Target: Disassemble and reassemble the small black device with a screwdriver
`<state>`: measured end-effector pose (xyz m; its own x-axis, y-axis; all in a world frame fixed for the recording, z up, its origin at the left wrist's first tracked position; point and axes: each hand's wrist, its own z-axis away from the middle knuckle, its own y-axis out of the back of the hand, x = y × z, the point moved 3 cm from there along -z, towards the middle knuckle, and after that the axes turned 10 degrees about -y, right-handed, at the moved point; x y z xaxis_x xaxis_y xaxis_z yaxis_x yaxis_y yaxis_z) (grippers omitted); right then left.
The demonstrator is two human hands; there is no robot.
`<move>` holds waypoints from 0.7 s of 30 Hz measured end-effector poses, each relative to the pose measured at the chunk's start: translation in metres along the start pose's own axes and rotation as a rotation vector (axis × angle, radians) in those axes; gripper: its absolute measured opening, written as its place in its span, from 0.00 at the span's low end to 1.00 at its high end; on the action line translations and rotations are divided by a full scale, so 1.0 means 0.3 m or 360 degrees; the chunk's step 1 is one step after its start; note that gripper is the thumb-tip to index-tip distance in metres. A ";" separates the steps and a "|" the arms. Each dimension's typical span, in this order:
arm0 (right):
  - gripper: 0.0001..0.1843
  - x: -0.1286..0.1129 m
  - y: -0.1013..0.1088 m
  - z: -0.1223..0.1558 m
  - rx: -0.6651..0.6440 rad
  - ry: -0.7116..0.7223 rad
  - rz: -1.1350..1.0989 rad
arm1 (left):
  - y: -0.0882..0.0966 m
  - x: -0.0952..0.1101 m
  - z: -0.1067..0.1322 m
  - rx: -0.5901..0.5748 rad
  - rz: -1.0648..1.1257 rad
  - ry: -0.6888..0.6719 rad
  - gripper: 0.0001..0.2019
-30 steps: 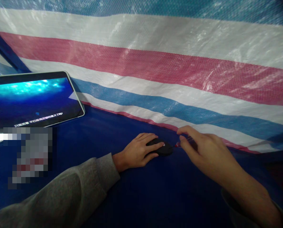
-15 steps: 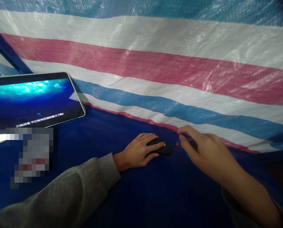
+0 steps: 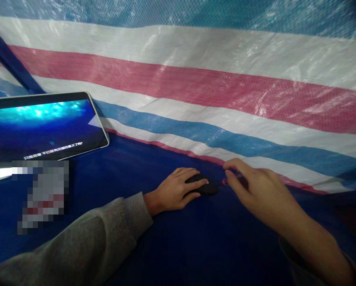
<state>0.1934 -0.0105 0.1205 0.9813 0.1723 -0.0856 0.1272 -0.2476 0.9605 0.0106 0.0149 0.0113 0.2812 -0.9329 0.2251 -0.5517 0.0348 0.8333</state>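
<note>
My left hand (image 3: 173,190), in a grey sleeve, rests on a small black object (image 3: 206,187) lying on the dark blue surface (image 3: 195,246), fingers curled over its near end. My right hand (image 3: 255,190) pinches a thin tool with a red part (image 3: 224,182) between thumb and forefinger. The tool's tip sits right at the far end of the black object. Most of the tool is hidden behind my fingers.
A striped woven tarp (image 3: 213,87) in white, red and blue rises behind the hands. A tablet (image 3: 43,127) with a lit blue screen and a line of text lies at the left. Below it is a blurred patch.
Both hands stay in place on the black object and the tool. The view has only drifted slightly.
</note>
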 end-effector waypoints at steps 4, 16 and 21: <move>0.12 0.004 -0.005 0.000 -0.0020 -0.0032 -0.0021 | 0.000 -0.001 -0.002 -0.0009 0.0000 0.0000 0.21; 0.12 -0.003 -0.006 0.001 -0.0024 -0.0017 -0.0018 | -0.003 0.000 0.001 -0.0006 -0.0004 -0.0003 0.21; 0.12 -0.004 -0.006 0.000 -0.0009 -0.0015 -0.0003 | -0.003 0.000 0.000 -0.0019 -0.0004 0.0003 0.21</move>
<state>0.1921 -0.0104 0.1190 0.9824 0.1637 -0.0897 0.1281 -0.2418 0.9618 0.0110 0.0150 0.0106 0.2843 -0.9322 0.2239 -0.5415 0.0366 0.8399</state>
